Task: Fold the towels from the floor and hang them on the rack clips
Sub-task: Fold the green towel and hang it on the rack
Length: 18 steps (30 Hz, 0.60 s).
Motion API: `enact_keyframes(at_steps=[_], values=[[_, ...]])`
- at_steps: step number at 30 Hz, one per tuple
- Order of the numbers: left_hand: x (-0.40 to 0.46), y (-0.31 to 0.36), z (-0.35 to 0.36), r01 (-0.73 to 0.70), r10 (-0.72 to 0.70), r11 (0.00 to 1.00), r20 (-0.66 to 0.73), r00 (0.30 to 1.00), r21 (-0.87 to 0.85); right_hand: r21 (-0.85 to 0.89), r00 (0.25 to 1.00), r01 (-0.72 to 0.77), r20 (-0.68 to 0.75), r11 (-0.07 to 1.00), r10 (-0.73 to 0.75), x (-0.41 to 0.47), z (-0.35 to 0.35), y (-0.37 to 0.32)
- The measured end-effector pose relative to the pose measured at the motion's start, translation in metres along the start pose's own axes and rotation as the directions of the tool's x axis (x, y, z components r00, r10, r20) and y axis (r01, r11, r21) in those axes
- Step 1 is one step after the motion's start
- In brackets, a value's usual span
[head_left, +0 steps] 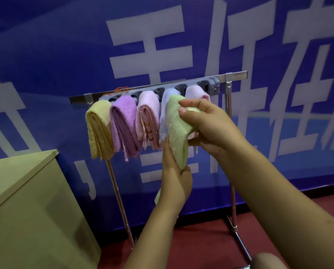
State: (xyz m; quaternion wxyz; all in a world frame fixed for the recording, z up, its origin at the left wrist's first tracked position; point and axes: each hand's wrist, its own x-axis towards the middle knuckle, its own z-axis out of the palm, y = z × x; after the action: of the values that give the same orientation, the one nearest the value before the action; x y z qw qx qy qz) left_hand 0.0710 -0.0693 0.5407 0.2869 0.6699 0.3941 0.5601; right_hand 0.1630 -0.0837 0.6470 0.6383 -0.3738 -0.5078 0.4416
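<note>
A folded light green towel (176,133) is held up in front of the rack (238,74). My right hand (207,125) grips its upper end near the grey clip strip (212,83). My left hand (175,179) grips its lower end, fingers curled round it. On the clips hang a yellow towel (99,129), a purple towel (123,123), a pink towel (147,117), a pale blue towel (166,105) partly behind the green one, and a light pink towel (196,93) behind my right hand.
A tan cardboard box (26,200) stands at the lower left beside the rack's left leg (119,200). A blue banner (65,55) with white characters covers the wall behind. The floor (201,245) is dark red. The rack's right leg and base (234,216) stand near my right forearm.
</note>
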Motion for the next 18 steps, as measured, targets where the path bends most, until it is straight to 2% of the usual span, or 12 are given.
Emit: enact_keyframes(at_steps=[3,5,8,13,18], values=[[0.019,0.008,0.014,0.047,-0.031,0.995,0.177,0.984,-0.089,0.139,0.997,-0.035,-0.069,0.990,0.045,0.013,-0.018,-0.010],[0.034,0.016,0.028,0.073,-0.047,0.992,0.228,0.973,-0.105,0.197,0.989,-0.043,-0.132,0.980,0.069,0.025,-0.035,-0.019],[0.055,0.031,0.056,0.081,-0.051,0.992,0.272,0.961,-0.100,0.218,0.978,-0.037,-0.194,0.975,0.080,0.041,-0.064,-0.034],[0.083,0.048,0.108,0.001,0.014,0.999,0.304,0.952,-0.049,0.195,0.959,0.002,-0.278,0.981,0.054,0.064,-0.113,-0.059],[0.109,0.063,0.145,0.138,-0.110,0.988,0.332,0.937,-0.064,0.213,0.950,0.010,-0.307,0.977,0.057,0.095,-0.145,-0.070]])
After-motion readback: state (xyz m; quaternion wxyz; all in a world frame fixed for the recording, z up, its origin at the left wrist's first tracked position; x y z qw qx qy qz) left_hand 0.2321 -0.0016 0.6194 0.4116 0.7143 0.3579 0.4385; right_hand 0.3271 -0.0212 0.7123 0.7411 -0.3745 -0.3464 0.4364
